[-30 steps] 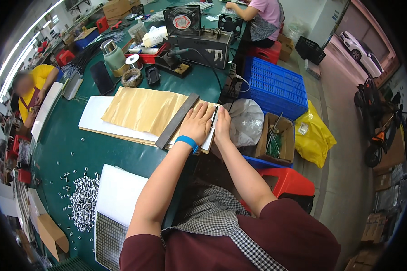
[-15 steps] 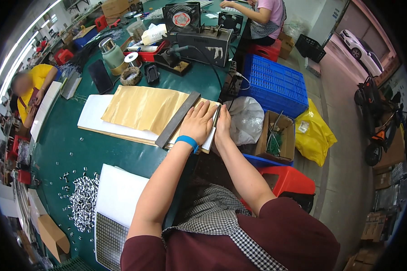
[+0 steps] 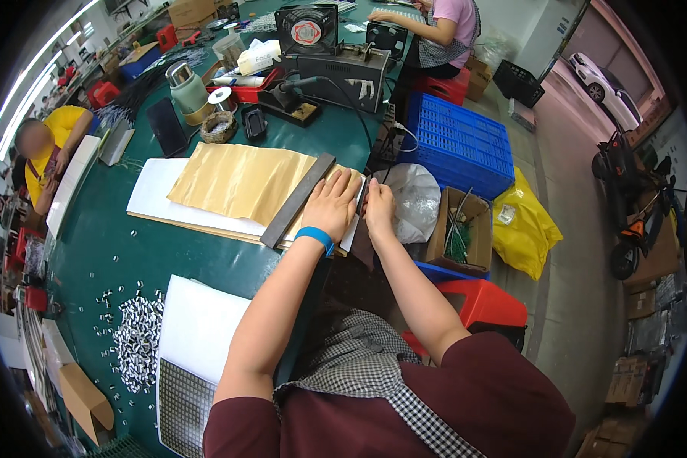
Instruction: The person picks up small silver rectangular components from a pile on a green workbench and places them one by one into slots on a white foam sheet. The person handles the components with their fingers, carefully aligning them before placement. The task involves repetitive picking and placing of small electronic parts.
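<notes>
bar (image 3: 298,201) across paper (image 3: 237,183), flask (image 3: 189,96) behind — crate (image 3: 459,141) right

The glossy dark-green surface (image 3: 183,252) carries a flat white-topped stack (image 3: 146,193) reaching its near edge, a heap of small silver metal pieces (image 3: 139,343) farther in, a white rectangular sheet (image 3: 202,317) between heap and edge, and a black box-shaped appliance (image 3: 343,80) toward its far end.
</notes>
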